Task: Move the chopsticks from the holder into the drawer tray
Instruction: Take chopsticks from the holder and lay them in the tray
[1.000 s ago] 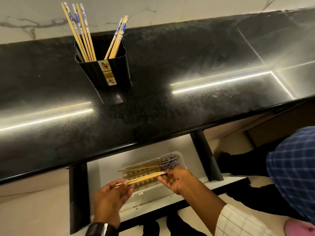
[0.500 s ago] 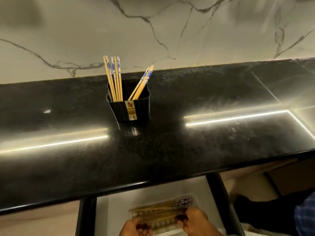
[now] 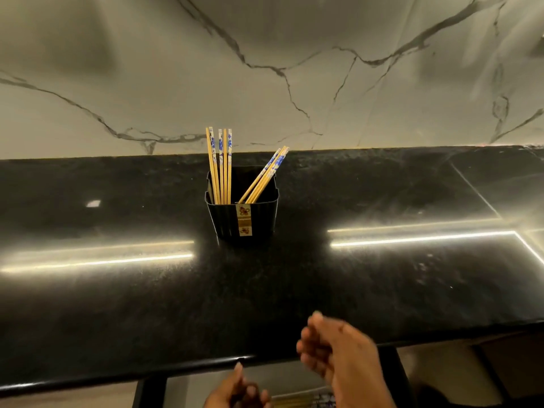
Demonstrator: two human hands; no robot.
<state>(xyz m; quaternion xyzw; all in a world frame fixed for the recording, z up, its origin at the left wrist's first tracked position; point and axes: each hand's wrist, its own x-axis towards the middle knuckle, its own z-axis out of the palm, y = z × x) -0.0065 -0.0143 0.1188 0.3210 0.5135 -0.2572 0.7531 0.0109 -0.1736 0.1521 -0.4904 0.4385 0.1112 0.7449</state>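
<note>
A black ribbed holder (image 3: pixel 256 214) stands at the back of the dark counter, with several wooden chopsticks with blue-and-white tops in it: one upright bunch (image 3: pixel 220 169) on the left, another leaning bunch (image 3: pixel 266 176) on the right. My right hand (image 3: pixel 338 354) is raised over the counter's front edge, blurred, its fingers loosely curled and holding nothing. My left hand (image 3: pixel 235 393) is low at the bottom edge, also without anything in it. Below the counter a sliver of the drawer tray with chopsticks (image 3: pixel 303 401) shows between my hands.
The glossy black counter (image 3: pixel 117 304) runs across the view with bright light strips reflected on it. A marble wall (image 3: pixel 265 69) rises behind it. Dark drawer frame posts (image 3: pixel 148 393) sit under the counter edge.
The view has tilted up from the drawer to the counter. Both hands let go of the chopsticks in the tray, and my right hand has risen above the counter edge.
</note>
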